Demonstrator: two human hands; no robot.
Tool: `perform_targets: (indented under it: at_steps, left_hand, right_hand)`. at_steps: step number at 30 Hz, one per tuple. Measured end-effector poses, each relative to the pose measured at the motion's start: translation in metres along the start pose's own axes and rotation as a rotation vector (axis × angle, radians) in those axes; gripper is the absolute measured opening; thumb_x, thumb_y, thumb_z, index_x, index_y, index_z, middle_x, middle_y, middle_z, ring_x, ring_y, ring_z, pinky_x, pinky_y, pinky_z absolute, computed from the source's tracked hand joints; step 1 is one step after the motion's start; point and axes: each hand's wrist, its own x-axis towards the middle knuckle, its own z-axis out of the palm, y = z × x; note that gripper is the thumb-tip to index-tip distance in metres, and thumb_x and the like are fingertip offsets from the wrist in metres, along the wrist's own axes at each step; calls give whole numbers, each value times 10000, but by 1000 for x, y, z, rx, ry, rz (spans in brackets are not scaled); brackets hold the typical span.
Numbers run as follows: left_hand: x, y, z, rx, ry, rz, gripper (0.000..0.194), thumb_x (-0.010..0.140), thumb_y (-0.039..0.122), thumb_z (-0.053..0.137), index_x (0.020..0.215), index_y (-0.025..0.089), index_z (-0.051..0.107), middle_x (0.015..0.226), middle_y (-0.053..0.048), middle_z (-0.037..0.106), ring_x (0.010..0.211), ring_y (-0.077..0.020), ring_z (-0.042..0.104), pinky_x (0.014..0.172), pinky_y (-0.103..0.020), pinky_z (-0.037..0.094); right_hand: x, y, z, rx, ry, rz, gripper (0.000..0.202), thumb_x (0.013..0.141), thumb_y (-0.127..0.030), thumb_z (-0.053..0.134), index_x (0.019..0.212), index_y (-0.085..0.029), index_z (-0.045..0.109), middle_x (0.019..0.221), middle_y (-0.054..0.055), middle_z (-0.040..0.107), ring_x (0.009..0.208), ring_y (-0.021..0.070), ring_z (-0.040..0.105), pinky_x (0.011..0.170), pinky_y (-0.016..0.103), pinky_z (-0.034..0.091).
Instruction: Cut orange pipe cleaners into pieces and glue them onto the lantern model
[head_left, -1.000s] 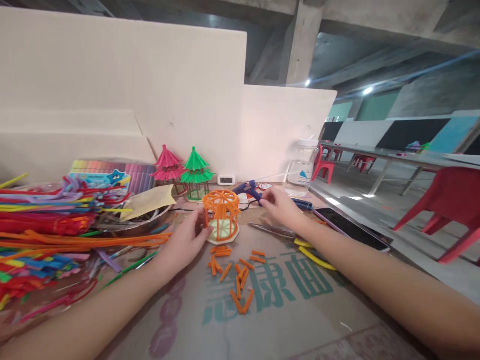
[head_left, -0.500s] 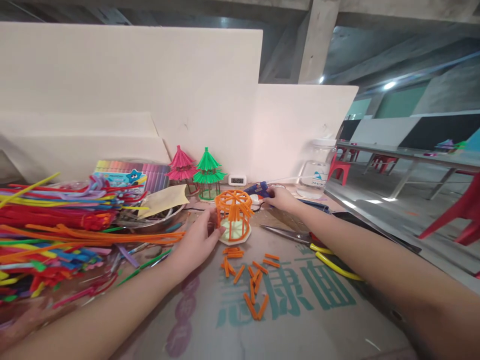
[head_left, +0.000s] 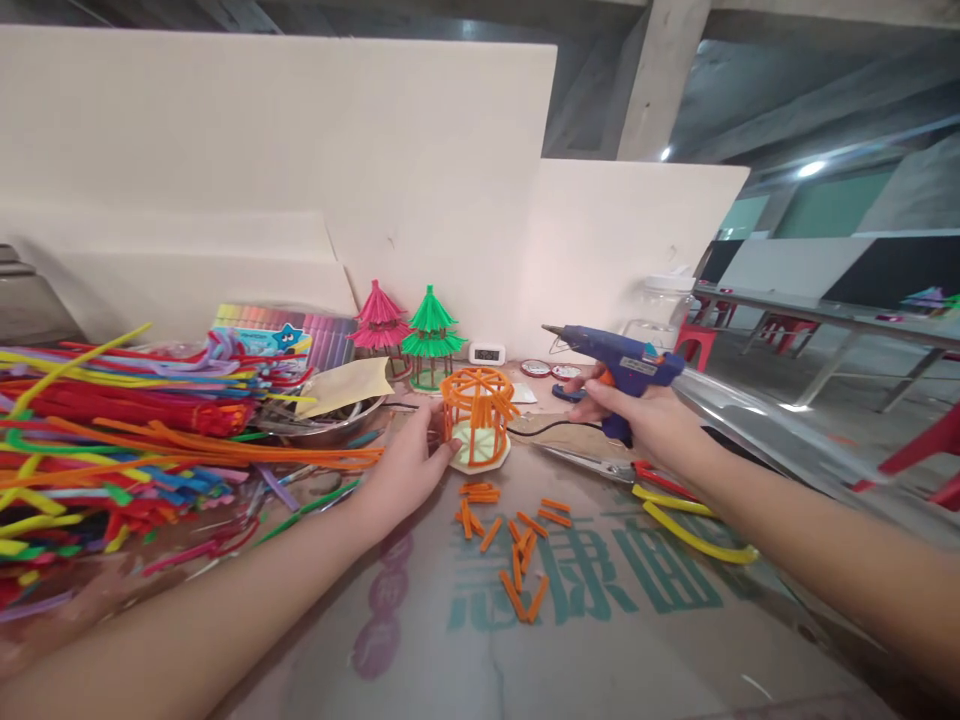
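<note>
An orange frame of pipe-cleaner pieces point(head_left: 478, 388) stands upright on a pale octagonal base point(head_left: 480, 455) at the middle of the table. My left hand point(head_left: 420, 450) grips its left side, thumb at the base's edge. My right hand point(head_left: 630, 405) holds a blue glue gun point(head_left: 630, 360) raised above the table, its nozzle pointing left. Several short orange pieces point(head_left: 525, 545) lie scattered in front of the frame. Scissors with yellow handles point(head_left: 690, 520) rest below my right hand.
Bundles of coloured pipe cleaners point(head_left: 127, 420) cover the left side, beside a metal bowl point(head_left: 337, 430) and a marker set point(head_left: 285, 335). Behind stand a pink tower point(head_left: 378, 325), a green tower point(head_left: 431, 335), a small clock point(head_left: 487, 353) and a clear jar point(head_left: 660, 310).
The glue gun has come up off the table in my right hand and moved right. My left hand stays at the orange frame. The view has shifted slightly.
</note>
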Motion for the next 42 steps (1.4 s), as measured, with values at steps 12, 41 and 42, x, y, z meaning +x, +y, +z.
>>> perform_targets:
  at_steps: [12, 41, 42]
  left_hand:
    - [1, 2, -1, -3, -1, -23, 270, 883, 351, 522, 1086, 175, 503, 1234, -127, 604, 1126, -261, 605, 988, -469, 486]
    - [-1, -1, 0, 131, 34, 76, 326, 881, 370, 551, 1150, 194, 496, 1122, -106, 613, 1021, -256, 627, 888, -447, 526]
    - [-1, -1, 0, 134, 35, 83, 328, 881, 365, 551, 1158, 196, 498, 1119, -107, 615, 1017, -257, 627, 881, -444, 527]
  right_hand:
    - [-68, 11, 28, -316, -56, -197, 140, 770, -334, 719, 847, -246, 643, 807, 10, 721, 752, 217, 689, 644, 329, 570]
    - [-66, 4, 30, -431, 2, -38, 293, 774, -382, 699, 1012, -249, 594, 828, 13, 719, 775, 217, 678, 663, 309, 512]
    - [-67, 3, 30, -433, -1, -31, 291, 772, -384, 700, 1008, -250, 594, 826, 10, 718, 769, 213, 677, 663, 306, 511]
